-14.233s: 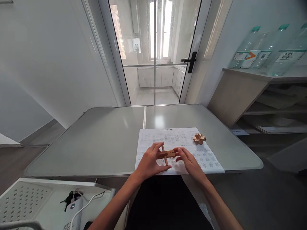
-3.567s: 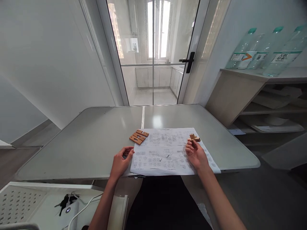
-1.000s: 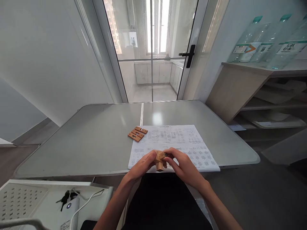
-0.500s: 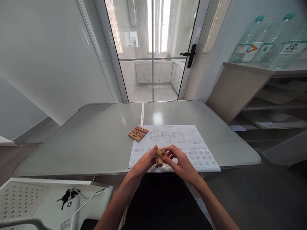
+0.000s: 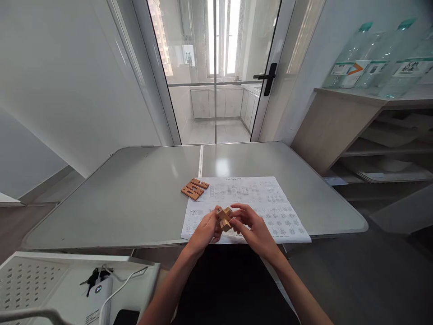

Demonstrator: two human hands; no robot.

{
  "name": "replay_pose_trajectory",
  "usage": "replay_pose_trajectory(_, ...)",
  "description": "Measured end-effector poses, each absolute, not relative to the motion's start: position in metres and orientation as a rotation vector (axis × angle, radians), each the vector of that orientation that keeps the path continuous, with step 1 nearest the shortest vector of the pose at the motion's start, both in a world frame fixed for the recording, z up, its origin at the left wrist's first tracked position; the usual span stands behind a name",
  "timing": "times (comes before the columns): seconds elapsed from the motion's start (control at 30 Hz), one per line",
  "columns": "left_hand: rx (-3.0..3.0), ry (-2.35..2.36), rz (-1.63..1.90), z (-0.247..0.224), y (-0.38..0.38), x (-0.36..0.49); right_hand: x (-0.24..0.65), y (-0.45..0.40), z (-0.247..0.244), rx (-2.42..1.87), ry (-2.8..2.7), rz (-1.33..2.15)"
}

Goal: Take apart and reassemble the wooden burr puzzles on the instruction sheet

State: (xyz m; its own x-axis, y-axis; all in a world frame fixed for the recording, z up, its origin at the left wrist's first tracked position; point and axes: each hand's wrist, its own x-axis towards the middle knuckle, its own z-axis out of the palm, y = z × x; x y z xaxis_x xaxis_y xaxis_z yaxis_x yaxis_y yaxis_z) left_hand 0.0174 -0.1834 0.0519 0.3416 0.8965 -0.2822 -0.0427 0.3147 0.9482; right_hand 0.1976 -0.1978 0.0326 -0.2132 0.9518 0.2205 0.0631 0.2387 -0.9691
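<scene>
Between my two hands is a small wooden interlocking puzzle [image 5: 224,218], made of crossed blocks with dark marks on some end faces. My left hand [image 5: 205,230] grips it from the left, its fingers curled behind and under the wood. From the right, my right hand [image 5: 249,225] touches the puzzle with bent thumb and fingertips. Several flat brown wooden pieces with cut-outs [image 5: 195,188] lie beyond my left hand, partly over the corner of a printed sheet [image 5: 284,198]. Line drawings cover this sheet, which lies beneath my hands.
The grey table [image 5: 101,198] has rounded corners. Below left, a white tray [image 5: 50,289] holds keys [image 5: 91,280], a white cable and a white box-like device [image 5: 101,293]. Clear bottles [image 5: 352,58] stand on a shelf unit [image 5: 341,117] at right. A glass door [image 5: 233,108] stands behind the table.
The puzzle has turned in my hands, so different marked end faces point toward me. My left thumb has shifted down and left; my right hand has moved only slightly.
</scene>
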Motion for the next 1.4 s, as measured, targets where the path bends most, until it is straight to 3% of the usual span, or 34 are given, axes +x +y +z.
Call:
replay_pose_trajectory(0.23,0.996,1.023,0.886,0.050,-0.181,0.008,0.215,-0.188,0.021,-1.113,-1.365,0.976)
replay_pose_trajectory(0.47,1.027,1.039,0.938,0.043,-0.180,0.002,0.242,-0.172,-0.001,-1.446,-1.693,0.603)
replay_pose_trajectory(0.8,1.155,1.040,0.853,0.052,-0.183,0.003,0.233,-0.173,0.003,-1.500,-1.786,0.444)
replay_pose_trajectory(1.03,1.221,1.003,0.852,0.051,-0.186,0.013,0.214,-0.195,0.035,-1.216,-1.691,0.994)
replay_pose_trajectory(1.4,1.179,0.763,0.796,0.054,-0.191,0.011,0.205,-0.199,0.040,-1.025,-1.554,1.294)
